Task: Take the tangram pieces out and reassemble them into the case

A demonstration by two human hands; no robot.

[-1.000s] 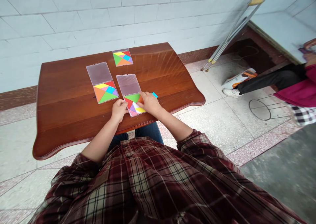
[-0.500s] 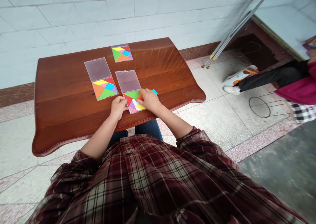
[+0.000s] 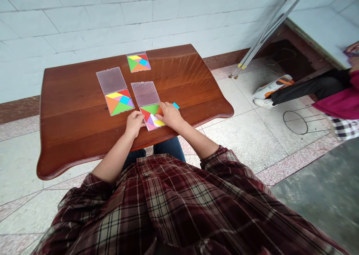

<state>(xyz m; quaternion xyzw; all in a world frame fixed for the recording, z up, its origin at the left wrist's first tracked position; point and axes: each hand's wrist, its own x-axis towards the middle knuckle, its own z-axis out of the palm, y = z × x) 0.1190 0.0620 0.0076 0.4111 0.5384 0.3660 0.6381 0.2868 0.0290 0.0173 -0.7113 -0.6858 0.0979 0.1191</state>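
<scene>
Looks like you're mid-fill on the puzzle case (image 3: 146,94), left hand (image 3: 135,124) at its edge, right hand (image 3: 170,115) over it (can't tell if either's clamped), so next probably calls for grabbing the blue square (image 3: 175,105) just past your right hand.

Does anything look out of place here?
Yes: a blue piece lies loose on the table beside the right hand, while the nearest puzzle shows a white gap; the left puzzle has its blue piece inside.
</scene>
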